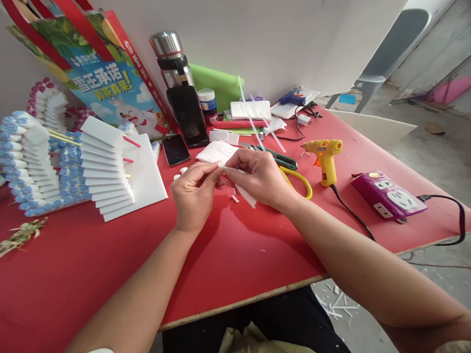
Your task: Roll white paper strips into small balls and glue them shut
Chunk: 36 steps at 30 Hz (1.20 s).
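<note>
Pinching white paper (246,195), both hands (194,192) (259,177) angle inward.

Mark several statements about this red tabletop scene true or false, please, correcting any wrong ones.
1. The right hand pinches a thin white paper-like strip. True.
2. The left hand holds the dark green utility knife. False: it pinches a small white piece; the utility knife lies beyond the right hand.
3. A large black rectangular phone stands in front of the silver metal flask. True.
4. The yellow plastic glue gun is left of both hands. False: the glue gun is to their right.
5. A purple plastic power strip sits on the red table. True.
</note>
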Tool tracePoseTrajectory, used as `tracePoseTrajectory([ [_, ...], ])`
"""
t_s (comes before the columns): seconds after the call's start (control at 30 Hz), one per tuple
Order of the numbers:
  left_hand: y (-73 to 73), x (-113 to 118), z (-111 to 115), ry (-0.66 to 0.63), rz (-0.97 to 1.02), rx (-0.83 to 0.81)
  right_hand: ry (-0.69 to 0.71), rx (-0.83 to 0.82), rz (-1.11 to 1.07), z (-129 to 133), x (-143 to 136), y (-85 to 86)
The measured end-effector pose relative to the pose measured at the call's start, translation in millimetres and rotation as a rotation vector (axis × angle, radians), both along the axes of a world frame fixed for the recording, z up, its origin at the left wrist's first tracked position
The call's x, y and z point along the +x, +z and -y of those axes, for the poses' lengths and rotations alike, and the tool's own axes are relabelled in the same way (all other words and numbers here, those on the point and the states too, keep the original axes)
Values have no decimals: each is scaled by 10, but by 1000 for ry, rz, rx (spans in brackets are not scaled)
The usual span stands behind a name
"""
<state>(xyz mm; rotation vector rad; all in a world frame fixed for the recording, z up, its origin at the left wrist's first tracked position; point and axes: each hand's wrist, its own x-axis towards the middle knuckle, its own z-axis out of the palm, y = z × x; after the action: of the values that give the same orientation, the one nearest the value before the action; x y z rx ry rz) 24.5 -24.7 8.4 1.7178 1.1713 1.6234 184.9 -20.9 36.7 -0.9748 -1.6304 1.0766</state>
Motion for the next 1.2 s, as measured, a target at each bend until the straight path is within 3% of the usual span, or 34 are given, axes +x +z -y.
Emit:
tracePoseTrajectory([
  [0.27, 43, -21, 34, -12, -125, 13, -91, 52, 42, -60, 22, -61],
  [0.5, 38, -66, 12, -38, -117, -116, -36, 15, 59, -80, 44, -63],
  [0.67, 5, -14, 43, 57, -143, -69, -4, -34, 19, -63, 18, -97],
  [0.8, 10, -6, 51, 43, -178, -49, -32, -8, 77, -86, 17, -118],
  [0.93, 46, -86, -15, -56, -110, -155, -36, 34, 137, -113, 52, -95],
  [1.07, 78, -222, -124, -271, 74, -388, 83, 57, 139, -123, 106, -59],
  [1.2, 73, -283, -157, -368, 25, -456, 175, 10, 84, -143, 126, -68],
])
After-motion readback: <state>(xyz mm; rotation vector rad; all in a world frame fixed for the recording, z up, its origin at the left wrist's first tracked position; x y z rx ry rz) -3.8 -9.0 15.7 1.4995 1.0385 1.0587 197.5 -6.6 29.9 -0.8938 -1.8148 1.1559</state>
